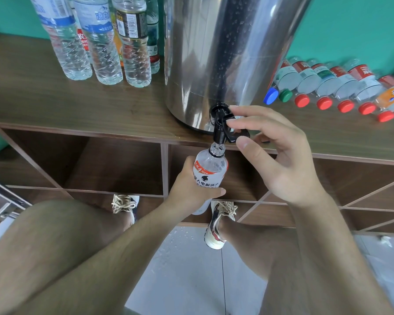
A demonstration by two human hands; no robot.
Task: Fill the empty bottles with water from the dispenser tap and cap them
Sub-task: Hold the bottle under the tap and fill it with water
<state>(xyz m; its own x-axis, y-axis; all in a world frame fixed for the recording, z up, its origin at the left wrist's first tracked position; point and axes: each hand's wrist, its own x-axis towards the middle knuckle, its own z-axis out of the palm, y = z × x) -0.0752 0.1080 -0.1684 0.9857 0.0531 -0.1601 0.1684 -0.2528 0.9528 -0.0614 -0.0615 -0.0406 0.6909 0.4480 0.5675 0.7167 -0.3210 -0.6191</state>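
A steel water dispenser (225, 53) stands on the wooden counter (55, 103), its black tap (221, 126) hanging over the front edge. My right hand (271, 151) pinches the tap's black lever between thumb and forefinger. My left hand (191, 189) grips a white-labelled uncapped bottle (210, 169) upright, with its open mouth right under the spout. A thin stream of water shows in the bottle's neck.
Several upright clear bottles (105, 42) stand to the left of the dispenser. A row of several capped bottles (328, 85) lies on its side to the right. Open cubby shelves (114, 164) sit below the counter. Water drops spot the tiled floor (191, 258) by my shoes.
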